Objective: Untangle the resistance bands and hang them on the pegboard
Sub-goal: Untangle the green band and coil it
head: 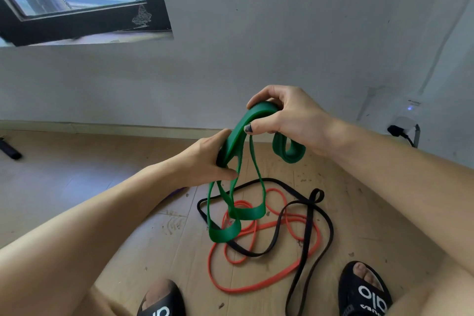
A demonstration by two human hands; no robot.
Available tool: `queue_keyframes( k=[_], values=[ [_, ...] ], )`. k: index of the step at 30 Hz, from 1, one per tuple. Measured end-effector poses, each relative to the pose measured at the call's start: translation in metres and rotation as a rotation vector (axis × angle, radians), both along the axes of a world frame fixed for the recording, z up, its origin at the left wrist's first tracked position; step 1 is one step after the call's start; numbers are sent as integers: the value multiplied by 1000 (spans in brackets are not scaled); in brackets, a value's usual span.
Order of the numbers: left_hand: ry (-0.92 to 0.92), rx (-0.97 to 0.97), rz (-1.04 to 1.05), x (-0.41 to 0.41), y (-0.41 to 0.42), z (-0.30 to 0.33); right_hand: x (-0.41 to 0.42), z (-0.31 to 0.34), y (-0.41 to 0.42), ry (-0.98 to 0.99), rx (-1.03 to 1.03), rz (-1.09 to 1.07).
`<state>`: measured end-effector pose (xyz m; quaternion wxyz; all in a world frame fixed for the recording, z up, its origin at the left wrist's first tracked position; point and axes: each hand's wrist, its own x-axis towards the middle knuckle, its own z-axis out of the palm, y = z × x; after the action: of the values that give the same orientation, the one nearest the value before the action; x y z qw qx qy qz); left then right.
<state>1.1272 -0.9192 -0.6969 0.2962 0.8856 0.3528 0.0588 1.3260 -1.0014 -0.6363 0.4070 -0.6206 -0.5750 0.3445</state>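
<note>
Two hands clamp green band (232, 136) — left grip (205, 159) low, right grip (284, 113) above.

Both my hands are taken up by the green band (232, 141), left hand (205, 159) and right hand (287, 115) each with a grip on it, its loops dangling between them down toward the floor (77, 174). Directly below, the orange band (256, 287) and black band (305, 246) lie crossed over each other on the floor between my sandals (364, 292), blocking a straight reach down. Open floor to the left and along the wall (282, 46) ahead; a plug and cable (400, 132) sit low on the wall at right.
</note>
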Motion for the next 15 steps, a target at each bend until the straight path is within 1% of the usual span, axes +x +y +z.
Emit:
queue_keyframes(
  k=[4,6,15],
  values=[
    [163,-21,11,-3,6,-3,-1,-3,1,-62,-3,11],
    [206,-22,10,-3,7,-4,-3,-3,1,-84,4,12],
    [180,-84,19,-12,12,-3,-4,-4,3,-128,27,25]
  ],
)
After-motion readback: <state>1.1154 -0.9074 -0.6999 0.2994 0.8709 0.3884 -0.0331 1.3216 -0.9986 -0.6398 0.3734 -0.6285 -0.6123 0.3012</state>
